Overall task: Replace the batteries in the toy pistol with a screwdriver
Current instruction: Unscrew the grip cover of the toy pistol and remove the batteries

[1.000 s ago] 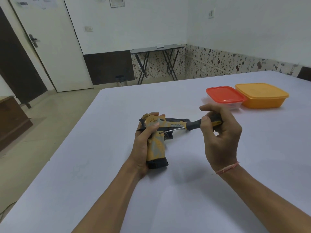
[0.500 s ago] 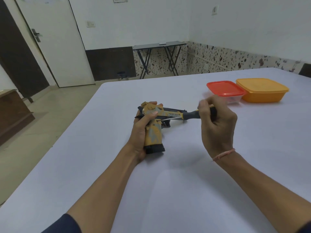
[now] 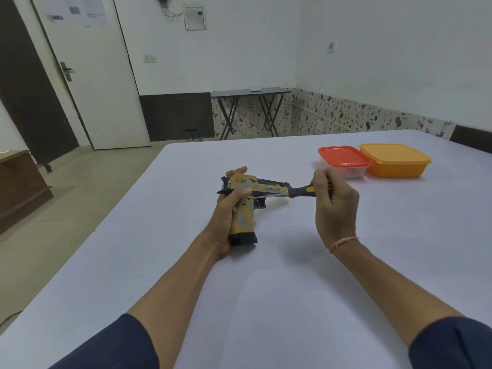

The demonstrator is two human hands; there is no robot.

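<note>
Your left hand (image 3: 226,217) grips the toy pistol (image 3: 243,219) by its handle, fingers curled round the far side and the thumb laid across the top of the frame. The pistol is held just above the white table (image 3: 266,302), near its middle, with its black base towards you and its barrel pointing right. Your right hand (image 3: 336,209) is closed round the rear of the screwdriver (image 3: 302,191), fingers wrapped over the black-and-yellow handle. The thin shaft runs leftward under the barrel, and its tip meets the pistol body just above the handle, beside your left thumb. Whether the tip sits in a screw head cannot be told. A pink thread band (image 3: 343,242) circles your right wrist. Beyond the right hand, a clear box with a red lid (image 3: 343,155) stands touching an orange box (image 3: 396,162). A folding table (image 3: 250,91) stands against the far wall, to the right of a white door (image 3: 87,75).
</note>
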